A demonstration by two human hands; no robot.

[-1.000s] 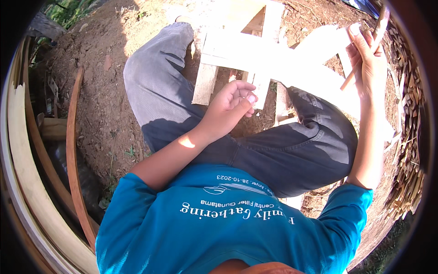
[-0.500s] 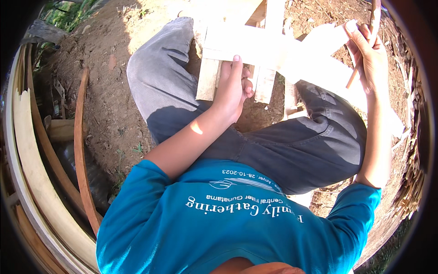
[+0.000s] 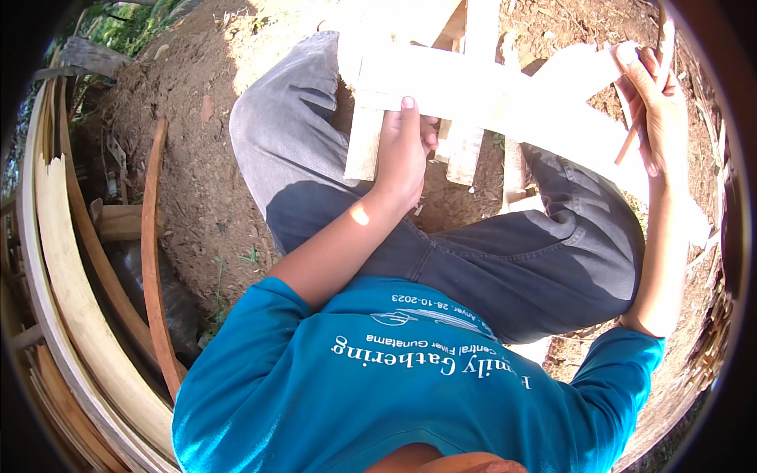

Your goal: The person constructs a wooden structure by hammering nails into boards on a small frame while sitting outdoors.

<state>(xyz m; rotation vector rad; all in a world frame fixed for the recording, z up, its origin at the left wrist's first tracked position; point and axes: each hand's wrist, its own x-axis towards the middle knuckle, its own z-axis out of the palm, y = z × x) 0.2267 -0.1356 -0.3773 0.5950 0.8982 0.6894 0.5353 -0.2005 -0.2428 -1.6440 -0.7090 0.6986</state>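
Currently, the left hand (image 3: 402, 158) has its thumb laid over the near edge of the pale board (image 3: 449, 79), fingers curled below and partly hidden; we read this as a grasp on that edge. The right hand (image 3: 654, 102), at 2 o'clock, is closed round a slim brown rod (image 3: 667, 38); whether its thumb also pinches anything pale we cannot tell, owing to glare.

Technique (our judgement): press the board firmly against the wooden stand (image 3: 465, 158), left thumb well clear of the rod's line, and tilt the surface out of the sun so its edges read.

Board: at 1 o'clock from the view's centre, apparently lying across the stand; straight near edge, faint line by its left end, bleached almost white rightward, grain illegible.

Outward: grey trousers (image 3: 489, 268) flank the stand; long pale strips (image 3: 63, 236) and a reddish strip (image 3: 150, 236) at 9 o'clock; bundled thin slats (image 3: 719, 311) past 3 o'clock.
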